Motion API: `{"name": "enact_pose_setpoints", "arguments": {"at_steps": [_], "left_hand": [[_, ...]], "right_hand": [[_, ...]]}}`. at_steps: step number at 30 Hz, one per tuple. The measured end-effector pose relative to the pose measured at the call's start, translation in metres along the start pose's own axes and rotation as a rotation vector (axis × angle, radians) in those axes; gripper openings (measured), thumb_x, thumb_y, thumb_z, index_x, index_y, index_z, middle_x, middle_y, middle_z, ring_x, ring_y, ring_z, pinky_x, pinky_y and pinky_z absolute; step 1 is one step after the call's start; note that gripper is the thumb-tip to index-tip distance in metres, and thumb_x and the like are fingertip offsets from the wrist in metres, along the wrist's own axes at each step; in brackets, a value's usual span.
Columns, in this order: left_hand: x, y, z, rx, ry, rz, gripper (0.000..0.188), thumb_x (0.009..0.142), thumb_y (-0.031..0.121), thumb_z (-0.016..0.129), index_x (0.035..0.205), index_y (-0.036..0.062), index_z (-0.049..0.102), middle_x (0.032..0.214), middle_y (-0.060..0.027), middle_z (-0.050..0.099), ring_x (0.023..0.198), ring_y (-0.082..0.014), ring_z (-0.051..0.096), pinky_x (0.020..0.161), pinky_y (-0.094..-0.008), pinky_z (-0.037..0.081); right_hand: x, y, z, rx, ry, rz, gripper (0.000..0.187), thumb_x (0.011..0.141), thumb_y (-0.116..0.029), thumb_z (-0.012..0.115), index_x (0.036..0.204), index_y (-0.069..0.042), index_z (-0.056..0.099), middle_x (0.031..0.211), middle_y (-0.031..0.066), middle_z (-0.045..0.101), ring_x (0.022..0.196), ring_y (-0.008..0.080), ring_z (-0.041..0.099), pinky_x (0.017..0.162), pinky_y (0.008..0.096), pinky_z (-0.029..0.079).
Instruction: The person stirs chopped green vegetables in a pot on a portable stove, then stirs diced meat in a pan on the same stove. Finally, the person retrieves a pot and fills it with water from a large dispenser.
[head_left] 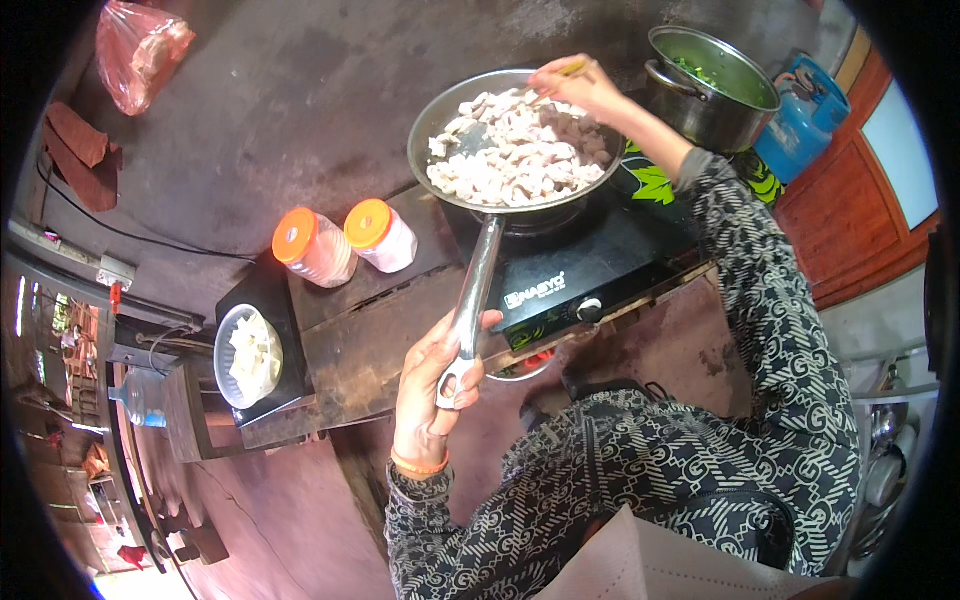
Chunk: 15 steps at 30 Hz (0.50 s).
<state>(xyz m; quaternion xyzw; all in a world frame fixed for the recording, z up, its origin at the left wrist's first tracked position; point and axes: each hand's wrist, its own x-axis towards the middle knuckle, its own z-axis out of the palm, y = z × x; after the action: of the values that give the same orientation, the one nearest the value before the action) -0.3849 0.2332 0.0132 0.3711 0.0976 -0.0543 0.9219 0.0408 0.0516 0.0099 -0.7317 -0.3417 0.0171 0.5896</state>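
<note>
My left hand (430,375) is closed round the long metal handle (478,275) of a wide frying pan (425,110). The pan rests on a black gas stove (570,265) and holds many small, pale chunks (540,165) that look like meat. Over the pan's far right side, my right hand (580,85) grips a thin yellowish wooden utensil (572,68). Its lower end reaches the chunks; whether it is one stick or a pair of chopsticks is hidden by my fingers.
Right of the pan stands a steel pot (710,115) with greens, beside a blue gas cylinder (800,115). Two orange-lidded jars (315,248) stand left of the stove. A bowl (222,360) of white pieces sits farther left. A red plastic bag (140,60) hangs on the wall.
</note>
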Motion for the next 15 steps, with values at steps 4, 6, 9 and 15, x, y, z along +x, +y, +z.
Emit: {"name": "enact_pose_setpoints", "arguments": {"at_steps": [4,6,9,15], "left_hand": [[-0.003,-0.001,0.004,0.003,0.040,0.021,0.058,0.101,0.019,0.058,0.148,-0.0073,0.035,0.135,-0.0238,0.056,0.057,-0.0065,0.046,0.039,-0.0155,0.037],[-0.007,0.000,0.005,0.009,0.061,0.026,0.059,0.101,0.018,0.057,0.148,-0.0090,0.034,0.135,-0.0243,0.056,0.055,-0.0056,0.045,0.037,-0.0150,0.036],[-0.004,-0.001,0.003,-0.003,0.039,0.014,0.058,0.101,0.018,0.057,0.148,-0.0075,0.034,0.135,-0.0241,0.056,0.057,-0.0065,0.046,0.038,-0.0155,0.038],[-0.010,-0.005,-0.001,-0.009,0.023,0.011,0.056,0.102,0.017,0.055,0.150,-0.0052,0.035,0.136,-0.0238,0.055,0.060,-0.0079,0.050,0.040,-0.0164,0.041]], "right_hand": [[-0.023,-0.034,0.040,-0.190,-0.112,-0.072,0.028,0.097,-0.030,0.067,0.108,-0.006,0.076,0.099,0.0039,0.075,0.088,0.0111,0.067,0.074,0.0259,0.054],[-0.030,-0.055,0.032,-0.083,-0.250,-0.062,0.026,0.097,-0.028,0.066,0.107,-0.006,0.076,0.099,0.0057,0.075,0.087,0.0123,0.068,0.077,0.0264,0.055],[-0.041,-0.087,-0.001,-0.030,-0.319,-0.100,0.027,0.098,-0.026,0.065,0.109,-0.004,0.075,0.099,0.0077,0.076,0.090,0.0153,0.071,0.078,0.0295,0.057],[-0.099,-0.154,-0.026,-0.121,-0.557,-0.046,0.026,0.098,-0.023,0.066,0.109,-0.002,0.075,0.102,0.0117,0.075,0.094,0.0180,0.072,0.085,0.0300,0.058]]}}
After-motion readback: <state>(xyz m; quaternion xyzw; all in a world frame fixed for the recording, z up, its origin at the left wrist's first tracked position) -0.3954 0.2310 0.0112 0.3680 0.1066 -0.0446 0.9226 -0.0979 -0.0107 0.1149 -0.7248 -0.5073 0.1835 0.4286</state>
